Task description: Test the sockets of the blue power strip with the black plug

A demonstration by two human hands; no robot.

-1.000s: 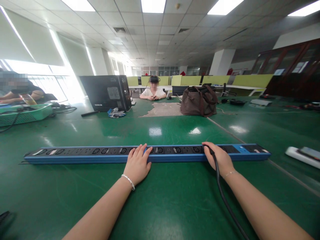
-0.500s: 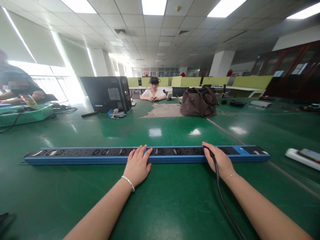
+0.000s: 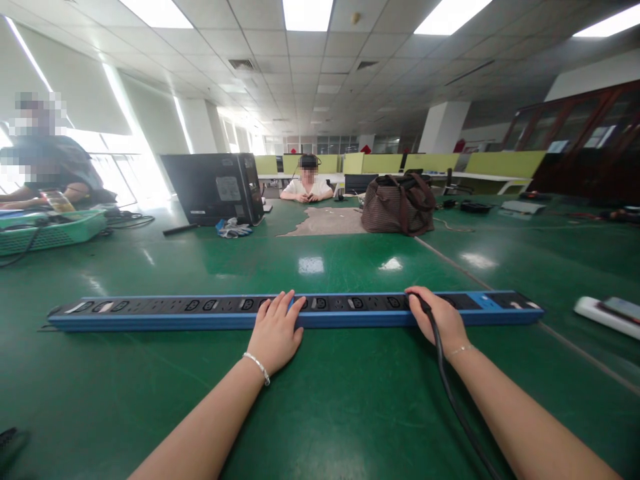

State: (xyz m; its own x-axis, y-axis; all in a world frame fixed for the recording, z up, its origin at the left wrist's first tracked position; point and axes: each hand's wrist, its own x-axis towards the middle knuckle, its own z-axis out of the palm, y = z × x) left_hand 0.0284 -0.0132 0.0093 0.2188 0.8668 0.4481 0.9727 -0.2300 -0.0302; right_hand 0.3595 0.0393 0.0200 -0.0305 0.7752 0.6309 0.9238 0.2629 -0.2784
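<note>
A long blue power strip (image 3: 165,321) with a black socket face lies across the green table. My left hand (image 3: 275,333) rests flat on its middle part, fingers apart, holding nothing. Toward the strip's right part, my right hand (image 3: 437,320) is closed round the plug end of a black cable (image 3: 447,383), against the socket face. The fingers hide most of the plug, so how deep it sits cannot be seen. From that hand the cable runs down to the bottom edge.
Green table (image 3: 320,413); black computer case (image 3: 210,190) with gloves (image 3: 233,229) beside it; brown bag (image 3: 399,203); green basket (image 3: 75,229) at left; white power strip (image 3: 607,319) at right. One person (image 3: 307,188) sits opposite, another (image 3: 55,160) at far left.
The cable below my right hand has shifted slightly right. The blue strip's right end has moved slightly right. The person at far left has moved further into view.
</note>
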